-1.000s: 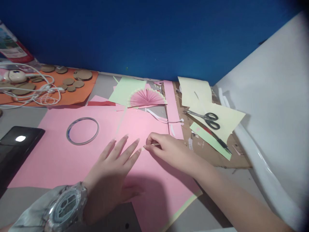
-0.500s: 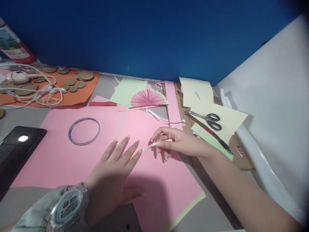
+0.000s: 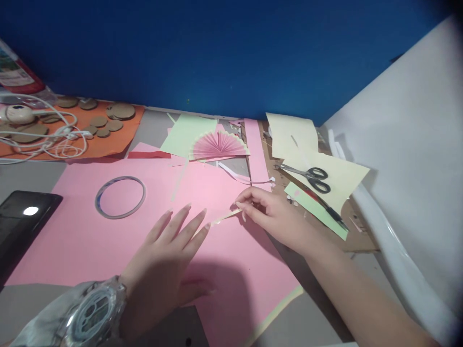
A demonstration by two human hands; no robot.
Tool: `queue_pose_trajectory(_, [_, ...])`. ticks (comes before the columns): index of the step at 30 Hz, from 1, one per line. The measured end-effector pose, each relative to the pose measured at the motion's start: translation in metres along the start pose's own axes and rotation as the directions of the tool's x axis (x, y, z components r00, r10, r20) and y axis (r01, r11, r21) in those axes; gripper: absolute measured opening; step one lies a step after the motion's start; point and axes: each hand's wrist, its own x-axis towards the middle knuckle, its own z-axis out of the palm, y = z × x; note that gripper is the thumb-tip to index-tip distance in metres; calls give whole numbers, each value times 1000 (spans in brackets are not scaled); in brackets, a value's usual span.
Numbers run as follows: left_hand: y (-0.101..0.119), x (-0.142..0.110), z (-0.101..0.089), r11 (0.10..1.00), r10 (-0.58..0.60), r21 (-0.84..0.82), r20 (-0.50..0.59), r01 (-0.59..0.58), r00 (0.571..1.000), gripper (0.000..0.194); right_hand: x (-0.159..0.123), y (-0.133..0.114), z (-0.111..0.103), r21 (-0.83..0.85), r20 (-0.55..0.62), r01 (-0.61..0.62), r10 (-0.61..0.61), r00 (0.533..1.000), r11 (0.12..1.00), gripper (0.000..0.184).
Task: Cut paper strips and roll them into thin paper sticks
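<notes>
A large pink paper sheet [image 3: 144, 250] covers the middle of the table, with a pale yellow edge at its lower right. My left hand [image 3: 170, 253] lies flat on it, fingers spread, a watch [image 3: 94, 311] at the wrist. A narrow pale yellow strip [image 3: 227, 216] runs over the pink paper from beside my left fingertips to my right hand [image 3: 262, 209]. My right thumb and forefinger pinch the strip's right part. Whether the strip continues under my left fingers is hidden. A ring-shaped roll of tape [image 3: 120, 197] lies left of my left hand.
Scissors [image 3: 314, 178] and a pen [image 3: 336, 217] lie on papers at the right. Behind the pink sheet sits a pleated pink fan [image 3: 219, 146]. A black phone [image 3: 25, 217] and tangled white cables [image 3: 65, 137] are at the left. A blue panel [image 3: 217, 53] stands behind.
My right hand has slid rightward away from my left fingers, loosening its fingers midway and then pinching again. More of the yellow strip shows between the hands. My left hand stays flat.
</notes>
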Motion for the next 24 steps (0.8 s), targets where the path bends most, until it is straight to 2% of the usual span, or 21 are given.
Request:
queue_pose_trajectory(4, [0,0,-1,1000,-5,-9,32,6,999,78,-3,1,0,-197,-44,54,-64,997,979,15])
queue_pose_trajectory(7, [1,1,-3,1000,-14,-23,50,15,999,78,-4,3,-3,-265,-51,55,-70,996,963,14])
queue_pose_trajectory(13, [6,4,-4,996,-71,-47,47,73,996,78,-6,8,-8,-194,-131,-63,37,991,979,15])
queue_pose_trajectory(17, [3,2,0,998,-46,-44,40,48,998,81,-5,15,-8,-133,-147,-108,89,985,985,16])
queue_pose_trajectory(20, [-1,-1,4,999,-18,-51,33,20,999,81,-3,17,-8,-144,-145,-119,98,985,982,17])
queue_pose_trajectory(24, [-3,-2,7,999,-8,-44,34,10,999,79,0,16,-8,-199,-167,-80,47,985,977,16])
